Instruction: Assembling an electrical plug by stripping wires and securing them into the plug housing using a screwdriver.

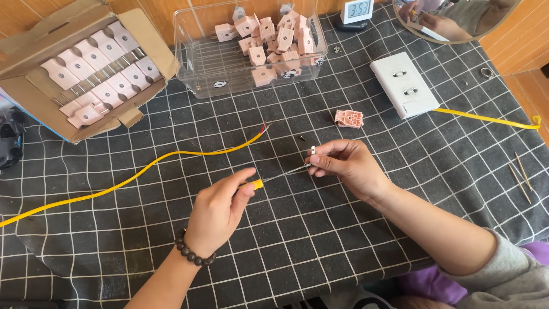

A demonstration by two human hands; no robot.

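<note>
Looking down from the head camera, we are holding a yellow-handled screwdriver (260,183) in our left hand (217,212), fingers wrapped closed around the handle, its thin shaft running toward the centre of the frame. Our right hand (346,166) is pinching a small metal terminal piece (313,150) between thumb and fingertips, closed tight on it, just where the screwdriver tip is meeting it. To do this well, we judge the blade should be sitting square in the screw while the right grip is keeping the piece from turning (it is tiny, and easily dropped).

Counting: one yellow cable (143,171) is lying across the left of the bench (297,257), one loose pink connector (349,118) above centre, one white double socket plate (403,84) at upper right, one clear bin (229,68) and one cardboard box (86,68) of pink parts, too many to count surely.
</note>
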